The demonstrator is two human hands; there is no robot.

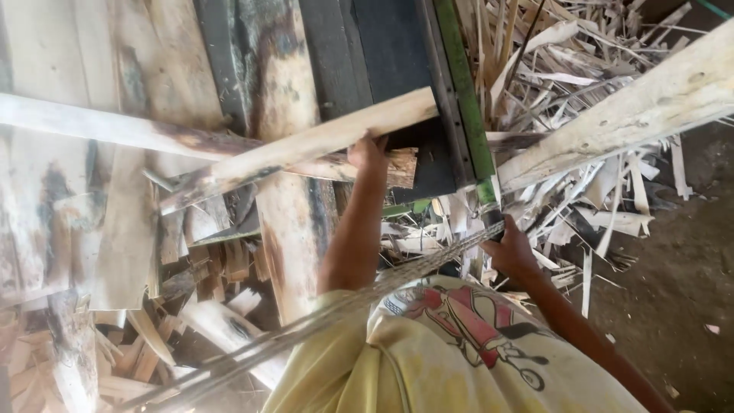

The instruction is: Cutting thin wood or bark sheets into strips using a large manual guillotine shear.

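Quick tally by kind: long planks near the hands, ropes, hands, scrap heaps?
Long planks: 3 (one at the left hand, running under the green-edged machine frame; one crossing beneath it; one at upper right)
Ropes: 1 (taut rope, right hand on it)
Hands: 2
Scrap heaps: 2 (offcuts lower left; thin strips upper right)
Total: 8

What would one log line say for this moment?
left hand: on wooden plank | right hand: by green machine frame | around: wood scraps

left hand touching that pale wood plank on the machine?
Touching. The head view shows the left hand with its fingers pressed against the underside of the long pale wooden plank, no gap between them.
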